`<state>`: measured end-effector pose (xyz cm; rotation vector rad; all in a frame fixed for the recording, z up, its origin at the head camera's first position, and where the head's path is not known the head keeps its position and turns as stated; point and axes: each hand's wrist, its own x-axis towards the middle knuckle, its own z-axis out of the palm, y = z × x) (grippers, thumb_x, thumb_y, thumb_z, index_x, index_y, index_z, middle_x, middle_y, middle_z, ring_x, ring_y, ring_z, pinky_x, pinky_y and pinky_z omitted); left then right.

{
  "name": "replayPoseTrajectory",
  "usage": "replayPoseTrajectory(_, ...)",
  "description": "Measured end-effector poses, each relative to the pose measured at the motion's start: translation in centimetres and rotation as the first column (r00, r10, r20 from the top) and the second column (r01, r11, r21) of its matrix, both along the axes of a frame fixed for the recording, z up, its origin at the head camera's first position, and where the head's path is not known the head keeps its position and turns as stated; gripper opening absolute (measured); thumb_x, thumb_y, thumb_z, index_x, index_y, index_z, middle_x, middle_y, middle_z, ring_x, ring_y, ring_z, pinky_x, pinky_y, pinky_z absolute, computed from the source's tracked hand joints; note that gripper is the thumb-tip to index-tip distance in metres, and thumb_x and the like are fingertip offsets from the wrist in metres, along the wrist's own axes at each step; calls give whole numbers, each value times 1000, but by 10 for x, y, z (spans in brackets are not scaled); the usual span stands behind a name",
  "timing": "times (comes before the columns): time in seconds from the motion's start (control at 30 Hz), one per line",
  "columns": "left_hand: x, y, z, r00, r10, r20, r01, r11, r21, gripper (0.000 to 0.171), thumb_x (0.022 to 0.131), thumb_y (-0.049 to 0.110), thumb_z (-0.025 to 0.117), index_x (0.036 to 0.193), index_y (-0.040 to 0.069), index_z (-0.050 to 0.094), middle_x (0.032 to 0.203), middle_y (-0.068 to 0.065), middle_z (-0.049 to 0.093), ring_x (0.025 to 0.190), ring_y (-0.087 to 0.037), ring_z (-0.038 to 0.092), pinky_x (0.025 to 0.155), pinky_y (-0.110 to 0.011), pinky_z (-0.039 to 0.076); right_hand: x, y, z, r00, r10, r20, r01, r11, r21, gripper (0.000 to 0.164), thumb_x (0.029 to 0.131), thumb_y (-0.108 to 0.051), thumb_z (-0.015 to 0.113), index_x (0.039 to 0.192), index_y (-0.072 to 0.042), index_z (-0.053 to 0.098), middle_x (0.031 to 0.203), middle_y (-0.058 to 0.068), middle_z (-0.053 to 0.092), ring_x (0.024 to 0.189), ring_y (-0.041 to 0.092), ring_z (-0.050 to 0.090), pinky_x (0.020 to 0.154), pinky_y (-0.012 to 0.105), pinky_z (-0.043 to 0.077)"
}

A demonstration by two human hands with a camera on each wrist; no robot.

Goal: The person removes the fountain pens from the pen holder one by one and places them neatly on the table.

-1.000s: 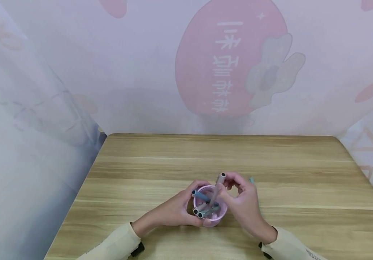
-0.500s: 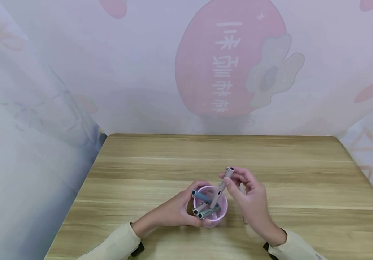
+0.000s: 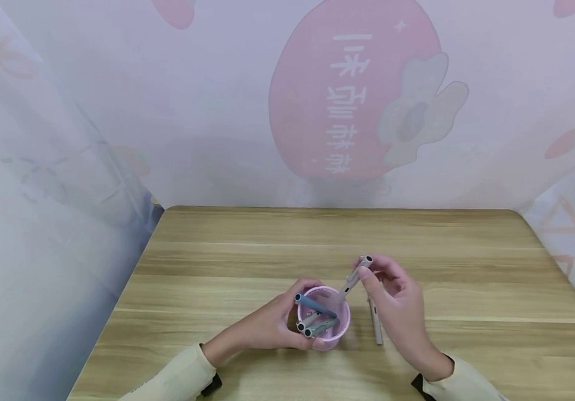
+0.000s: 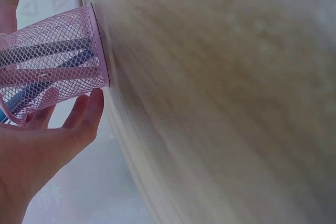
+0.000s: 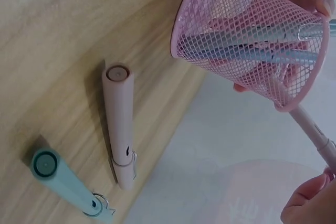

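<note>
My left hand (image 3: 278,324) grips a pink mesh pen cup (image 3: 328,345) that stands upright on the table. Leaning inside the cup are a blue pen (image 3: 315,306), a green pen (image 3: 321,327) and a pale pinkish pen (image 3: 308,319). Between thumb and fingers my right hand (image 3: 396,301) pinches another pale pinkish pen (image 5: 313,128) near its upper end, tilted to the right. Its lower end is still within the cup's rim. A similar pale pen (image 3: 376,324) lies on the table beneath my right hand.
Beside that pale pen lies a teal pen (image 5: 65,182), visible in the right wrist view and hidden by my right hand in the head view. The wood-grain table (image 3: 217,250) ends at a printed cloth backdrop (image 3: 207,111).
My right hand has moved right and drawn the pinched pen partly up out of the cup. The pale pen on the table has come into view. My left hand and the cup stay put.
</note>
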<state>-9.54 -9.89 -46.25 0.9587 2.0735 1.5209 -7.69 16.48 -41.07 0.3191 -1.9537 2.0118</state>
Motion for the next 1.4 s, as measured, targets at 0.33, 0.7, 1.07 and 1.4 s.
replayPoseTrajectory(0.33, 0, -1, 2, 1000, 7, 6, -7, 1000, -22, 91, 88, 27, 91, 160, 32, 36, 148, -5, 60, 133, -19, 57, 114, -46, 45, -1, 10, 9, 998, -54, -32, 52, 997, -55, 22, 97, 16, 69, 119, 15, 71, 107, 13, 76, 95, 16, 72, 90, 24, 59)
replayPoseTrajectory(0.7, -1, -3, 3, 1000, 22, -12, -23, 998, -53, 90, 88, 30, 91, 160, 34, 36, 147, -4, 60, 132, -18, 56, 114, -44, 45, -3, 22, 15, 998, -54, -43, 50, 994, -101, 21, 99, 16, 66, 120, 16, 70, 106, 13, 75, 93, 16, 70, 86, 22, 58)
replayPoseTrajectory(1.07, 1, 1, 1, 999, 33, 3, -33, 999, -40, 92, 84, 20, 91, 159, 34, 37, 148, -5, 60, 133, -19, 56, 114, -45, 44, -8, 38, 15, 992, -90, 83, 91, 996, -12, 23, 102, 11, 68, 125, 8, 66, 110, 12, 71, 97, 15, 68, 87, 21, 57)
replayPoseTrajectory(1.4, -1, -2, 0, 1000, 28, -12, -28, 998, -51, 90, 87, 29, 91, 159, 36, 36, 147, -4, 60, 132, -19, 56, 113, -45, 45, -14, 53, 4, 984, -99, 146, 100, 995, 1, 21, 103, 3, 72, 123, 6, 68, 105, 8, 73, 91, 15, 69, 82, 22, 59)
